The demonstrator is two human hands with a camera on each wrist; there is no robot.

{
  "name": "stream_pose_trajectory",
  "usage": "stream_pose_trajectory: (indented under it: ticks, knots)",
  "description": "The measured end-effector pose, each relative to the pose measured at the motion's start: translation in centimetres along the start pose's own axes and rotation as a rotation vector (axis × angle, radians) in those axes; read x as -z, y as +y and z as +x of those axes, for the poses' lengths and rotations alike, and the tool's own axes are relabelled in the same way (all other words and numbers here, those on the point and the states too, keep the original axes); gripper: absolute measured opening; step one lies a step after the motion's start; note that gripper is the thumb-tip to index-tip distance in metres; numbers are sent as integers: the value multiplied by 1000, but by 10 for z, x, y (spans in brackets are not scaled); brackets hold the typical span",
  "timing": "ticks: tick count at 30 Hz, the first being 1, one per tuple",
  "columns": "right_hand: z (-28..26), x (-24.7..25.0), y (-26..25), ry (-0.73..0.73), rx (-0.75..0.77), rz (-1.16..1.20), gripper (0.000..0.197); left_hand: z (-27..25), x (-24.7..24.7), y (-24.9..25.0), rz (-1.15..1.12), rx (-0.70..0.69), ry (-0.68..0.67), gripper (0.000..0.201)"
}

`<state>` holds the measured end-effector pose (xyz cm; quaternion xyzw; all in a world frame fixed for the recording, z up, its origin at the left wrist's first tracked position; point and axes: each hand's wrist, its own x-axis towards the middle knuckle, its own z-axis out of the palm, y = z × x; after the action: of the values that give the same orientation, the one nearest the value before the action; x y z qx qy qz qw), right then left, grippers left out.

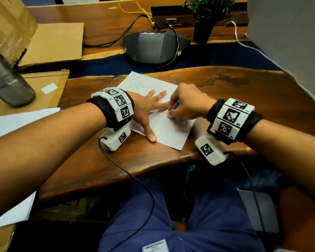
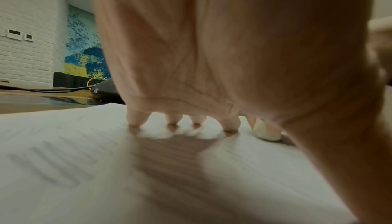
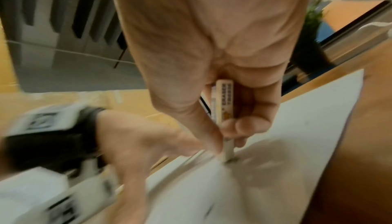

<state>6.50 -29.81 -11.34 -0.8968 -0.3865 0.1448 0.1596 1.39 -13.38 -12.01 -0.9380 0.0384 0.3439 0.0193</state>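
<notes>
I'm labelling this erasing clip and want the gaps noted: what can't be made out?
Marks on the sheet of paper: too faint in the head view, blurred in both wrist views.
Tip of the eraser: mostly covered by the right hand in the head view, motion-blurred in the right wrist view.

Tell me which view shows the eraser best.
The right wrist view: the eraser stands lengthwise in the right hand, label showing, tip on the paper. The head view shows only a purple sliver of it; the left wrist view, just its white tip.
</notes>
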Motion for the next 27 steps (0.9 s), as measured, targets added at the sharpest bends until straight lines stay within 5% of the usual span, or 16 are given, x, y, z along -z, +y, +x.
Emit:
stream_pose_trajectory:
  ticks: [5, 9, 14, 18, 23, 27]
  knots:
    - [-14, -7, -10, -218, 100, -15, 16, 2, -1, -3, -24, -29, 1, 138]
    - [7, 7, 5, -56, -15, 30, 17, 2, 0, -2, -11, -10, -5, 136]
    - [-13, -13, -16, -235, 143, -7, 15, 0, -1, -2, -30, -30, 7, 133]
    - [11, 6, -3, -91, -33, 79, 17, -3, 1, 2, -15, 11, -2, 129]
    - [-11, -15, -22, -217, 140, 9, 12, -4, 0, 1, -63, -19, 16, 139]
    - [10, 4, -9, -118, -75, 131, 16, -5, 3, 5, -11, 10, 2, 128]
